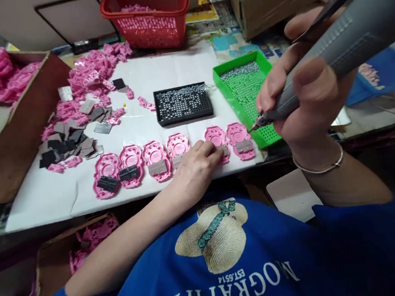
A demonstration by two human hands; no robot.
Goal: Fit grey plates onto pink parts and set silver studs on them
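My right hand (302,79) is wrapped round a grey electric screwdriver (334,42), its tip pointing down and left beside the rightmost pink plastic shell (237,132). That shell has a grey plate (244,146) across its lower part. My left hand (199,164) rests at the table's front edge, fingers bent and closed on the second pink shell from the right (215,134), partly covering its grey plate. More pink shells stand in the same row to the left, some with grey plates (157,167), two with black plates (129,172).
Behind the row are a black perforated tray (184,116) and a green perforated tray (228,89), both with screws. Loose grey and black plates (67,139) and pink parts (92,74) lie left. A red basket (147,29) and cardboard boxes (17,123) stand around.
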